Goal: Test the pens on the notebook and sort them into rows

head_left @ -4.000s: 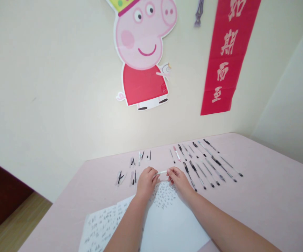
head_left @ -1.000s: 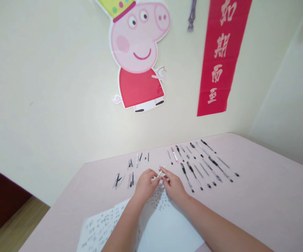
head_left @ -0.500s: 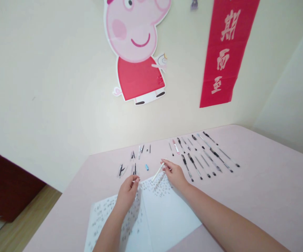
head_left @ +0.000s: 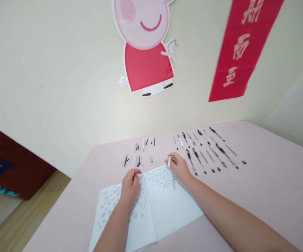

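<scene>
An open notebook [head_left: 172, 215] is laid on the pink table [head_left: 267, 196], handwriting on most of the left page and across the top of the right one. Left page is partly covered by the left forearm [head_left: 112, 225].

Left hand [head_left: 131, 183] is held at the left page's top edge, close to the spine, fingers curled — whether anything is gripped there can't be told. Right hand [head_left: 180, 165] is closed, with a slim white pen [head_left: 169, 161] pinched between thumb and fingers at the notebook's top right corner. Pen is seen nearly end-on; contact with the paper can't be confirmed.

Beyond the notebook's top edge, a small blue cap [head_left: 150, 159] is set down alone. Toward the table's far left corner, black and clear pen parts [head_left: 126, 160] are laid out in two rows. Toward the far right corner, two slanted rows are formed — black-gripped gel pens [head_left: 191, 161] and thin refills in the nearer one, a pink-and-white pen [head_left: 180, 141] included in the farther one.

Past the table's far edge, a cartoon pig sticker [head_left: 148, 66] and a red banner [head_left: 242, 52] are fixed to the wall [head_left: 62, 87].
</scene>
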{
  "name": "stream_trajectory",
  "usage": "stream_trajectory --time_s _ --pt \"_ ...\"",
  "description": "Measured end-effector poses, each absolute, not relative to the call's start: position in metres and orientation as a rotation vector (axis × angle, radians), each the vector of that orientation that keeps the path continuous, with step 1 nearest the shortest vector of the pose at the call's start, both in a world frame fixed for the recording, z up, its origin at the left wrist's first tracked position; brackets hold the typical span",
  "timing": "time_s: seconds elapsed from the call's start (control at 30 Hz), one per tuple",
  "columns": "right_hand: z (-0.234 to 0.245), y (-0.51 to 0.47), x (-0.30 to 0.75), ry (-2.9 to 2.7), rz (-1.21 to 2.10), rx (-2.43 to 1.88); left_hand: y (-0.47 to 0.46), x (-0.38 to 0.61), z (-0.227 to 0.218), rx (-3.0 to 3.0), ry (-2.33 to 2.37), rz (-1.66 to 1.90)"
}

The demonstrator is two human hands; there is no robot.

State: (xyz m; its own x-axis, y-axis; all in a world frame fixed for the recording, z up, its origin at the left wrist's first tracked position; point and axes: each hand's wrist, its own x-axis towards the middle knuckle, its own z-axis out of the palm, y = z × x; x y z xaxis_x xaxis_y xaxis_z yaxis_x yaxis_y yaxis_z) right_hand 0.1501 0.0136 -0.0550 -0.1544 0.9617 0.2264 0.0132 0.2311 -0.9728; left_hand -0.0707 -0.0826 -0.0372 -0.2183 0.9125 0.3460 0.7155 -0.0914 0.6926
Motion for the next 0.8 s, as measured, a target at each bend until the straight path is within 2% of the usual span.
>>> stream_trajectory --time_s 0.33,0.8 --pt "-0.046 0.0056 0.154 -1.609 0.992 -1.0 -0.0804 -0.0703 -0.0392 1.843 1.936 1.129" --pt "-0.048 0.0121 0.1465 -1.497 1.309 -1.105 -0.0804 -0.072 -0.0419 1.782 1.888 1.08"
